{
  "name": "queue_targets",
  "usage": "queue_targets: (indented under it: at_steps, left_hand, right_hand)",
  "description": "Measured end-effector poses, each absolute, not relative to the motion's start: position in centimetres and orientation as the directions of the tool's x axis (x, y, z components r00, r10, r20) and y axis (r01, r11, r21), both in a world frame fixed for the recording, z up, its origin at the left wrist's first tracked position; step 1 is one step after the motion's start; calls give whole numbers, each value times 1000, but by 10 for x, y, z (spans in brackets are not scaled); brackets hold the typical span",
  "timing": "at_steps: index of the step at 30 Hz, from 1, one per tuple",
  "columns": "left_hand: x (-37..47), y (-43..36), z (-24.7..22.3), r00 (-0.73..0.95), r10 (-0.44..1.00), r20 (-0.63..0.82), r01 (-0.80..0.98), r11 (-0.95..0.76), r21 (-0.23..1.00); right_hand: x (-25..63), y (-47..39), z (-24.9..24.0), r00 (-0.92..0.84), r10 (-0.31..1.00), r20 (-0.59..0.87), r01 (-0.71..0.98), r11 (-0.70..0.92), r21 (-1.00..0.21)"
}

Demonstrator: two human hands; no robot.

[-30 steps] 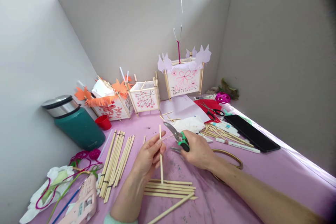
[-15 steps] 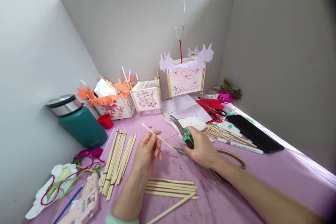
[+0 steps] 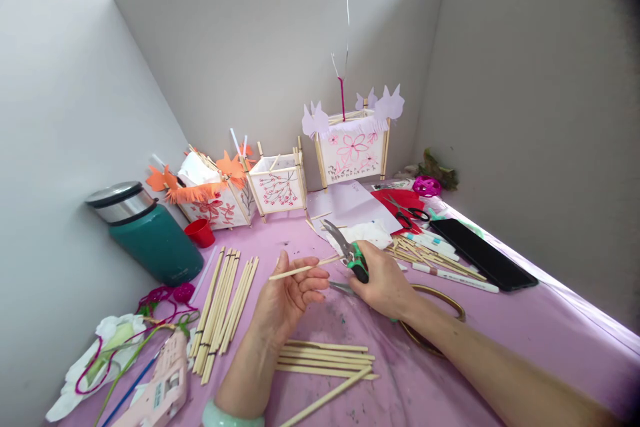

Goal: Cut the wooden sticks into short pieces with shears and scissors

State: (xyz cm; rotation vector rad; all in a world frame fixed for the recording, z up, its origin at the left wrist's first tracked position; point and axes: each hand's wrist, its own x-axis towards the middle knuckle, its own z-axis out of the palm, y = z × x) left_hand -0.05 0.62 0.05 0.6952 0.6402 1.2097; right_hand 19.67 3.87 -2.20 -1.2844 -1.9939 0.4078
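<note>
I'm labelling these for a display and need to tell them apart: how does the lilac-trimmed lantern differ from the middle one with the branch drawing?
The lilac-trimmed lantern shows large pink flowers; the middle lantern shows dark branches with small red blossoms.
The lilac-trimmed lantern has cut-paper shapes at its top; the middle lantern's corner sticks are bare.
Both have stick frames and white panels.

The right forearm [image 3: 450, 340] hid part of the brass-handled scissors [image 3: 450, 297]. Toward the worktop's [image 3: 385, 407] left, the frame's bottom cut off the pink glue gun [image 3: 166, 373] (its lettering was too small to read), and one loose stick [image 3: 327, 397] ran out there too.
</note>
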Motion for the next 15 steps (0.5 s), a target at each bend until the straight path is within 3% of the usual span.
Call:
queue_targets:
  at_steps: [9, 15]
  left_hand:
    - [0, 6, -3, 183, 978, -96, -513, 178, 840]
    - [-2, 6, -5, 249, 966, -66, -492, 185, 850]
  right_hand:
    - [197, 42, -23, -201, 886, 417, 671, 435, -601]
    - [197, 42, -24, -218, 888, 404, 689, 434, -580]
